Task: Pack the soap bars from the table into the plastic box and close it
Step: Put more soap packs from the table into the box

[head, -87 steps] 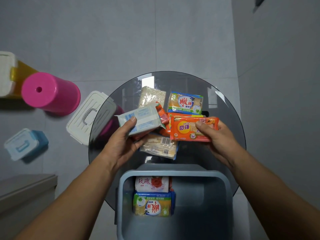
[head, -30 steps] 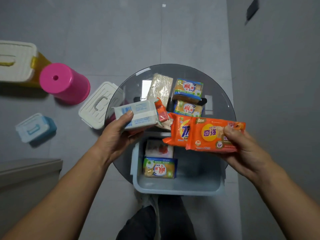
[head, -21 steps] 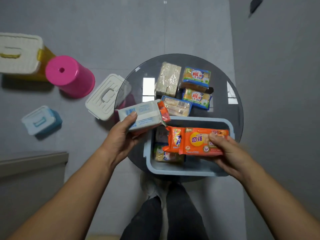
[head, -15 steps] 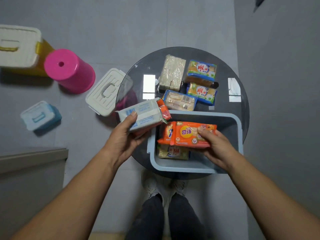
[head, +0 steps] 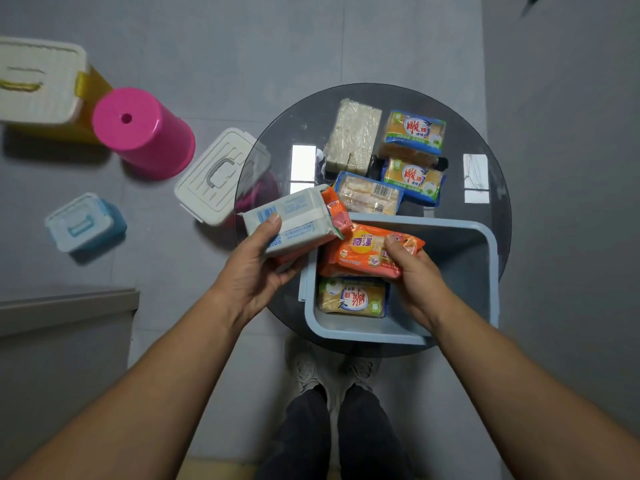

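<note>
An open grey-blue plastic box (head: 481,271) sits on the near part of a round dark glass table (head: 491,209). My right hand (head: 414,271) grips orange soap packs (head: 363,252) low inside the box's left side, above a yellow-and-blue soap bar (head: 351,297) lying in it. My left hand (head: 258,268) holds a white-and-blue soap pack (head: 291,220) with an orange pack under it, just left of the box rim. On the table beyond the box lie a clear-wrapped pale bar (head: 353,136) and three blue-edged packs (head: 412,133).
On the floor to the left stand a white lid with a handle (head: 216,176), a pink stool (head: 142,133), a small blue lidded box (head: 83,225) and a yellow box with a white lid (head: 41,88). A grey cabinet top (head: 65,303) is at the left. My shoes (head: 332,372) are below the table.
My right hand carried the orange packs from above the table down into the box's left side. The left hand kept its packs beside the box. The camera view rose and shifted.
</note>
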